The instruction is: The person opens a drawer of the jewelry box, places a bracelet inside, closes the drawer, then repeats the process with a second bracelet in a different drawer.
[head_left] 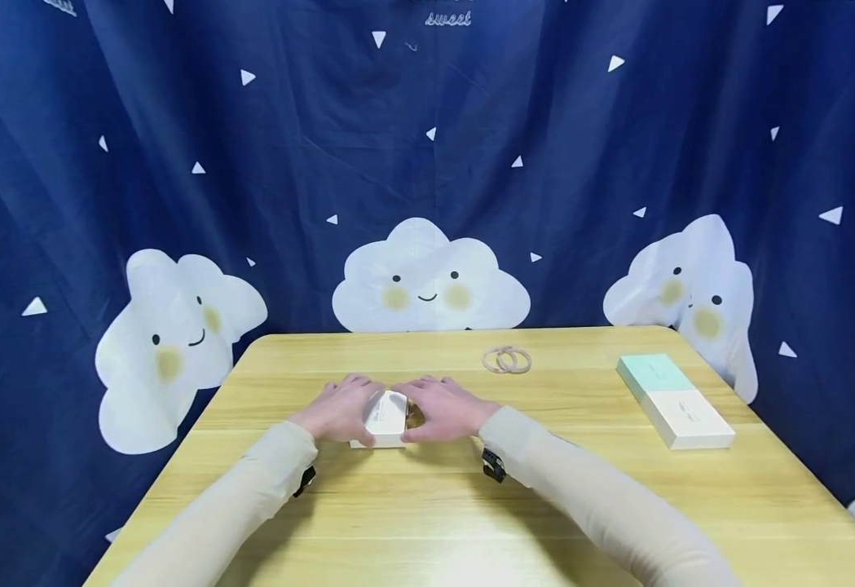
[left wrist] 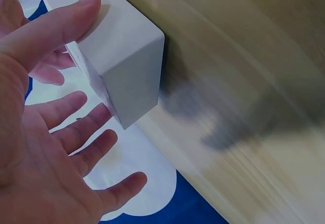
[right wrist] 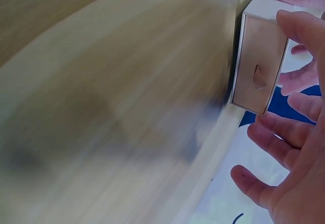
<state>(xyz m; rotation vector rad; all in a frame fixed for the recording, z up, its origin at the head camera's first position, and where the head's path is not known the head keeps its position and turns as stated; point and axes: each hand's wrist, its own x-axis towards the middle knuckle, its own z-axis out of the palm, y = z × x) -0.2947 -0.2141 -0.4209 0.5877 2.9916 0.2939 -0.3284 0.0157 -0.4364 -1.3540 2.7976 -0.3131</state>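
Observation:
A small white box (head_left: 386, 417) with faint lettering on top lies on the table between both hands. My left hand (head_left: 342, 409) holds its left part, and in the left wrist view the thumb presses the near face while the fingers spread behind. At the right end is my right hand (head_left: 445, 409), its thumb at the near corner and a fingertip at the far edge. In the right wrist view that end shows a tan inner drawer (right wrist: 256, 46) with a small pull tab (right wrist: 260, 77), flush inside the white sleeve.
Two thin pinkish rings (head_left: 506, 359) overlap on the table (head_left: 427, 505) behind the right hand. Along the right side lies a long box, half mint (head_left: 656, 372) and half white (head_left: 691, 417). A dark blue curtain (head_left: 427, 163) with clouds hangs behind the table's far edge.

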